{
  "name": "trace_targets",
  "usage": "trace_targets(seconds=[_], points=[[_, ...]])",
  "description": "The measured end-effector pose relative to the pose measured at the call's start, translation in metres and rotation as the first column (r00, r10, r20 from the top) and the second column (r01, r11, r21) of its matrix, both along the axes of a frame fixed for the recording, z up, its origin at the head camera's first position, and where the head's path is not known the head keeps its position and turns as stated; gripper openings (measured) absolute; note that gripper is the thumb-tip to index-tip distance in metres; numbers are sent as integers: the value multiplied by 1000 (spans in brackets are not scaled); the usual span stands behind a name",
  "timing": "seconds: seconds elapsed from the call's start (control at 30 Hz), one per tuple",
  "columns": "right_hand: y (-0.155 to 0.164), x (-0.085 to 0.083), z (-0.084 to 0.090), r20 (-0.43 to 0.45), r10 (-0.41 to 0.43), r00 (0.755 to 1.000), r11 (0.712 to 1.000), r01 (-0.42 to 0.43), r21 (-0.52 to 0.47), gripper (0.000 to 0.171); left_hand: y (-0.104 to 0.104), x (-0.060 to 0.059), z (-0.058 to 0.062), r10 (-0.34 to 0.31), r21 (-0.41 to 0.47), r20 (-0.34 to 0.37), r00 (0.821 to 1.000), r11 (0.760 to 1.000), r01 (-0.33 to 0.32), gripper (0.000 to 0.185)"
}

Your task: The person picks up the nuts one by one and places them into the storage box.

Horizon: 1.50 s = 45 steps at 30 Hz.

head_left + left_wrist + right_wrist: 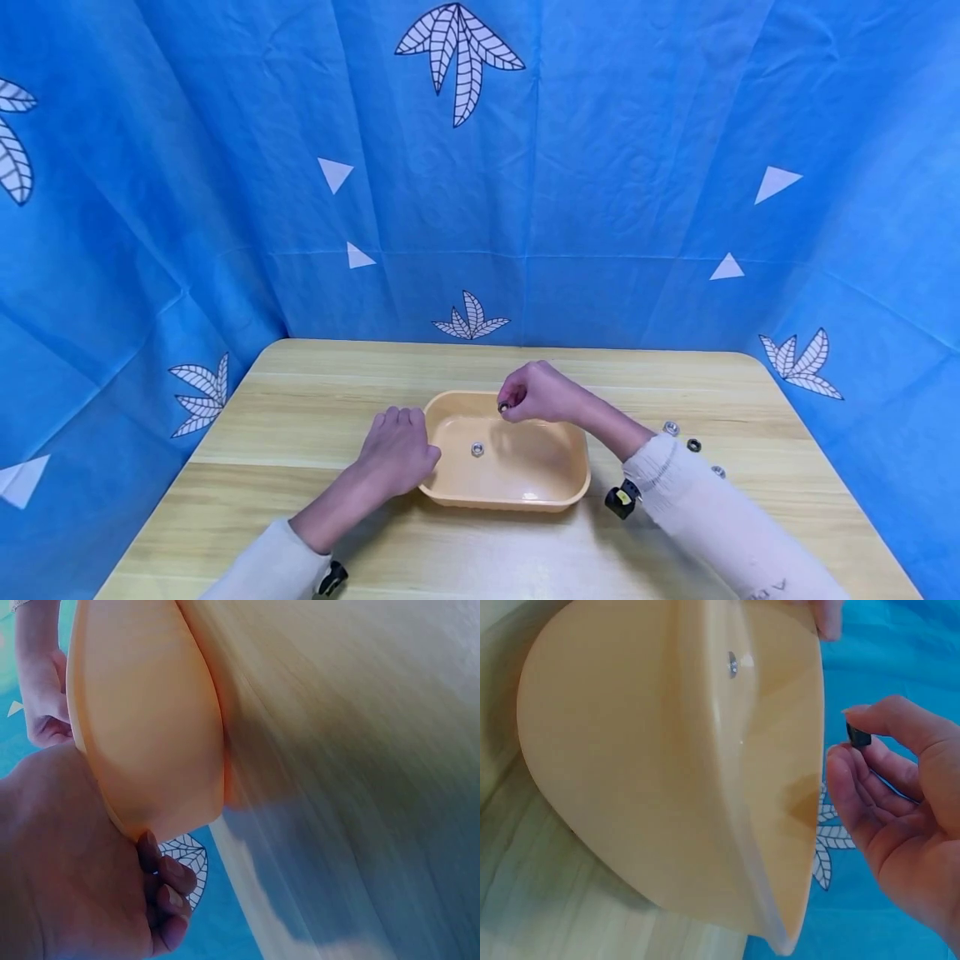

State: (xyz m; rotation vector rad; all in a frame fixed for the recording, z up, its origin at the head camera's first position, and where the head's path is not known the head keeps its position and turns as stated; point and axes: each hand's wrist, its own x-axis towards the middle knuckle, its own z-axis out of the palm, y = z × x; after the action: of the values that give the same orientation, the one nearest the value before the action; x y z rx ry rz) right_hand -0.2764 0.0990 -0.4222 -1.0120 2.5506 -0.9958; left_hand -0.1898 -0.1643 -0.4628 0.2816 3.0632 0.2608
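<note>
A light wooden table (300, 417) holding a shallow rectangular orange plastic tray (555, 492) and three small metal nuts (693, 445) at right.

Our left hand (396, 451) lies palm down with its fingers loosely bent, the knuckles forward, the forearm reaching in from the lower left in a pale sleeve. Our right hand (538, 393) is raised a little and turned inward, the wrist bent, its thumb and forefinger pinching a small dark nut (858, 736) (the other fingers (853, 796) curl loosely beneath). The right forearm comes in from the lower right, also sleeved. The two hands are apart.
</note>
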Motion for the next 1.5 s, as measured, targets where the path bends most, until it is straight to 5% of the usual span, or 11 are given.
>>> trace_targets(seconds=[0.47, 0.73, 1.03, 1.5], points=[[-21, 0, -19, 6, 144, 990, 969, -143, 201, 12, -2, 0, 0, 7, -6, 9, 1000, 1000, -7, 29], [-31, -4, -21, 12, 221, 975, 914, -211, 347, 10, -3, -2, -1, 4, -11, 12, 1000, 1000, -4, 28], [-47, -5, -15, 71, 194, 978, 835, -202, 511, 22, -3, -3, -2, -3, -20, 11, 1000, 1000, 4, 30], [-52, -1, -20, -24, 226, 974, 797, -170, 580, 23, -2, -3, -3, 5, -27, 10, 1000, 1000, -4, 34]])
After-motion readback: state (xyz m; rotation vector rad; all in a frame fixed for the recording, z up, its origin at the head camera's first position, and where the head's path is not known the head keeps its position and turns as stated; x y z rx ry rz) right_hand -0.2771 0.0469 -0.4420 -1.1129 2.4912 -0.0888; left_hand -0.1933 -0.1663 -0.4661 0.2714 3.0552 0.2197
